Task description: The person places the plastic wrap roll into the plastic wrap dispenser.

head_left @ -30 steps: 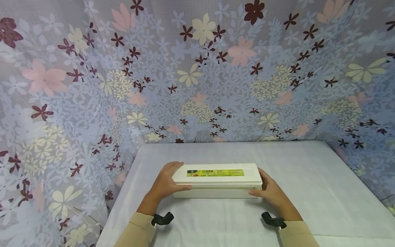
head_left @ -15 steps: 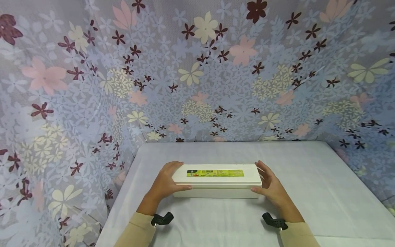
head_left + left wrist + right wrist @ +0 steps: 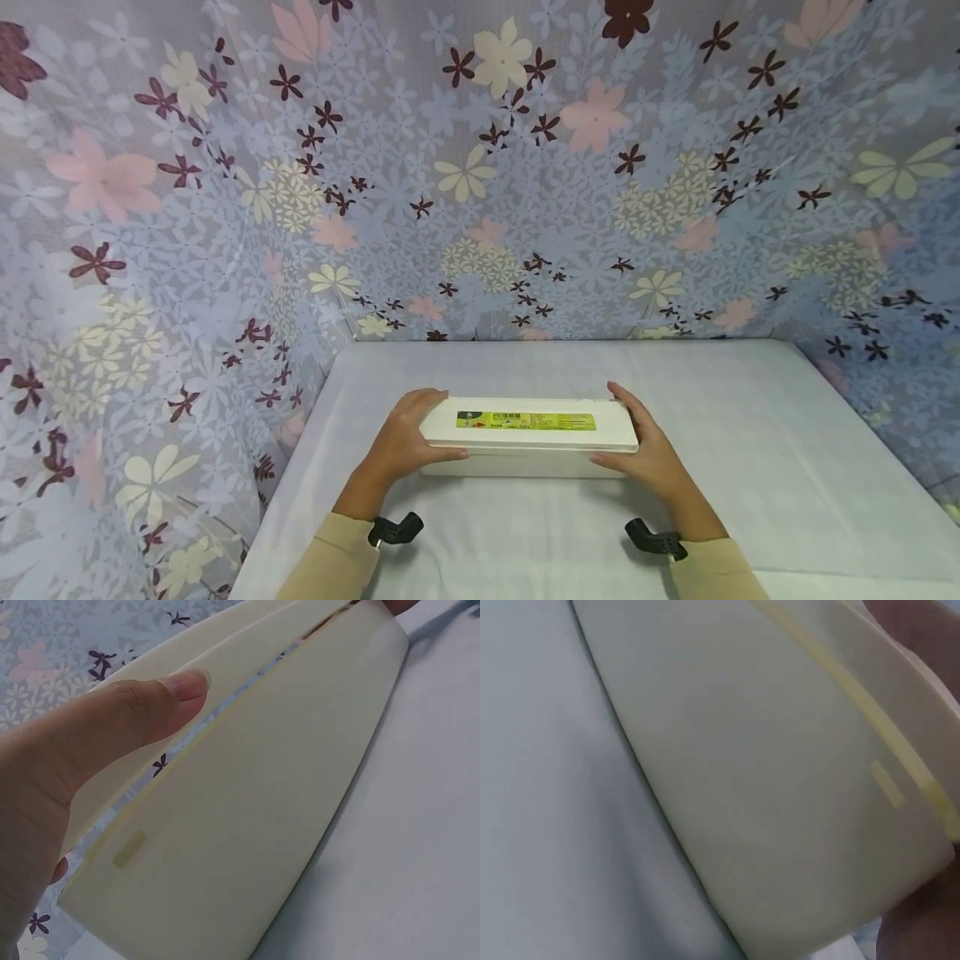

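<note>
A long white cling film box (image 3: 525, 465) lies crosswise on the table, with a yellow-green label (image 3: 525, 421) on its lid (image 3: 442, 433). My left hand (image 3: 405, 433) grips the left end, thumb along the lid's front edge and fingers behind. In the left wrist view a narrow slit between lid and box body (image 3: 247, 802) lets the flowered cloth show through. At the right end my right hand (image 3: 648, 446) holds the lid, thumb at the front edge, index finger (image 3: 624, 393) up by the back corner. A yellow strip (image 3: 870, 712) runs along the seam in the right wrist view.
White cloth (image 3: 787, 467) covers the table under the box. A flowered curtain (image 3: 480, 208) hangs behind the table and along both sides. Black camera mounts (image 3: 396, 531) sit on both wrists.
My right hand has slid left along the box's end, its thumb further onto the front and index finger higher at the back. The left hand keeps its grip.
</note>
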